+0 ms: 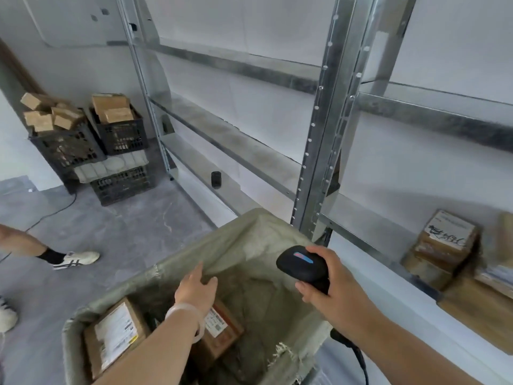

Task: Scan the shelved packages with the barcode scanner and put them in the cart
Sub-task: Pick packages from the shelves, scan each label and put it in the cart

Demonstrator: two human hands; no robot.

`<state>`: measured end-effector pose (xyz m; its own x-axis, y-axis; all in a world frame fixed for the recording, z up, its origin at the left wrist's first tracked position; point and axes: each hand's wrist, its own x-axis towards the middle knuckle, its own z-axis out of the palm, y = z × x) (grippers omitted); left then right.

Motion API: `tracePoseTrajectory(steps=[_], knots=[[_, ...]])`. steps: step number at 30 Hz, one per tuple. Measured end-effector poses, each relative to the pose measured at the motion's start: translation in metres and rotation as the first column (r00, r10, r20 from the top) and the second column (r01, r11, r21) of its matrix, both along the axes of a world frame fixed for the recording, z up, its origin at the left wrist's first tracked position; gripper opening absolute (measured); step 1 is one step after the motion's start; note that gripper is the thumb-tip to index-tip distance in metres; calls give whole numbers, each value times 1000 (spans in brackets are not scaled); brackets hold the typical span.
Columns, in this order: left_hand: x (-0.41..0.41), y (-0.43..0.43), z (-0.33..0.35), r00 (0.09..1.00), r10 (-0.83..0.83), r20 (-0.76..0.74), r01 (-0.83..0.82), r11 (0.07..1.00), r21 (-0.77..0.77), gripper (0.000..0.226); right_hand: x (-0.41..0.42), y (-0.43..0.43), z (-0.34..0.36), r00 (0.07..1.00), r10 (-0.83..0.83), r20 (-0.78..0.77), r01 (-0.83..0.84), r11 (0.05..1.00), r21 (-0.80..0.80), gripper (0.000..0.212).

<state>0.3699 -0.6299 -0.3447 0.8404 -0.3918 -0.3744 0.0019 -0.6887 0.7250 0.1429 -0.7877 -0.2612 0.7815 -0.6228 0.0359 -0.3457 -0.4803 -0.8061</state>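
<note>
We note the cart [172, 266] open from above; two boxes [116, 332] fill its near-left part, and the lining [277, 304] shows uncovered on the right. The steel upright [319, 134] stands just behind the far-right rim. The shelved packages [444, 245] lie to its right, their front face unobstructed.

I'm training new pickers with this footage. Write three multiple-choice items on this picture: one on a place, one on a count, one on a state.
1. Where do the shelved packages lie?
A) top shelf, left
B) low shelf, far right
C) on the floor

2. How many packages show inside the cart?
A) none
B) two
C) five

3. What is the right hand doing?
A) hanging empty
B) lifting a package
C) gripping the scanner

Answers:
1. B, the stack sits on the low shelf at the right edge.
2. B, two labelled boxes lie in the lined cart.
3. C, its fingers wrap the black scanner's handle.
</note>
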Motion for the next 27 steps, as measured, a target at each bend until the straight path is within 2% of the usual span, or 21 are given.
tracePoseTrajectory(steps=[3,5,12,18,22,27], knots=[[-25,-51,31,966,-228,122,232,973,-15,62,-28,-14,17,993,-110,51,111,994,-21,56],[-50,-90,55,891,-382,247,394,919,2,62,-50,-24,29,977,-194,92,197,980,-27,57],[-148,-195,116,614,-629,476,745,661,-88,64,-136,-47,62,872,-463,159,475,879,-45,58],[-230,-246,145,435,-711,553,882,459,-105,65,-199,-46,77,740,-633,228,661,746,-75,57],[-270,-261,148,413,-735,538,907,382,-176,65,-233,-45,75,652,-724,228,752,656,-66,56],[-297,-279,139,358,-785,505,932,337,-137,58,-260,-57,69,543,-790,285,825,565,-7,57]])
